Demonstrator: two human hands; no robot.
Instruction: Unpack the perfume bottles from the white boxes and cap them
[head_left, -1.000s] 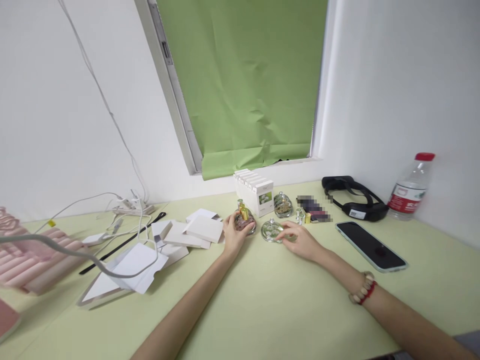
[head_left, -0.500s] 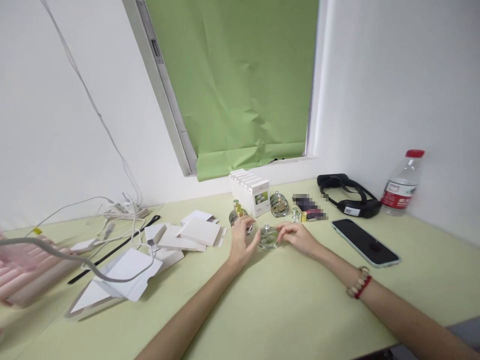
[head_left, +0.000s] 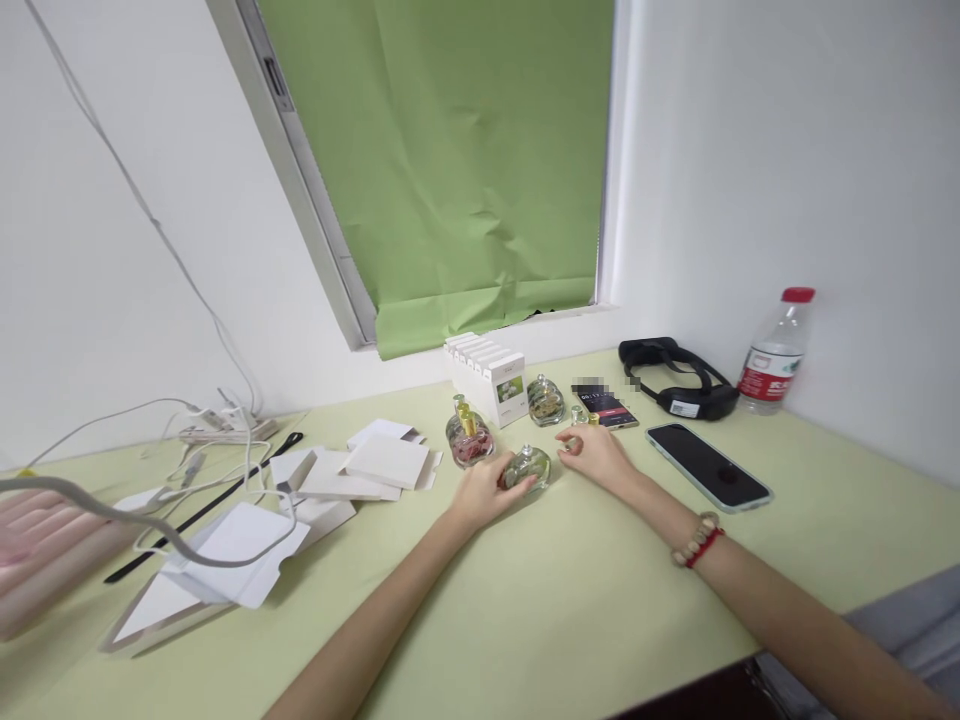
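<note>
My left hand (head_left: pixel 484 492) is wrapped round the left side of a small clear glass bottle (head_left: pixel 531 466) with greenish contents, which rests on the table. My right hand (head_left: pixel 596 455) is to the right of that bottle, apart from it, with thumb and index finger curled close together; whether anything is between them is too small to tell. Just beyond the right hand stand small gold-and-clear caps (head_left: pixel 577 415). Behind my left hand is a glass bottle with reddish contents (head_left: pixel 471 445) and a gold top. Another glass bottle (head_left: pixel 545 402) stands farther back.
White boxes (head_left: pixel 491 383) stand in a row at the back. Flattened white cartons (head_left: pixel 386 460) and cables (head_left: pixel 247 450) lie left. Phones (head_left: pixel 709 466), a black headset (head_left: pixel 682 385) and a water bottle (head_left: pixel 774 360) are on the right.
My left hand has closed round the greenish bottle. My right hand has drawn off it toward the caps. The view has shifted slightly, and the reddish bottle shows more fully.
</note>
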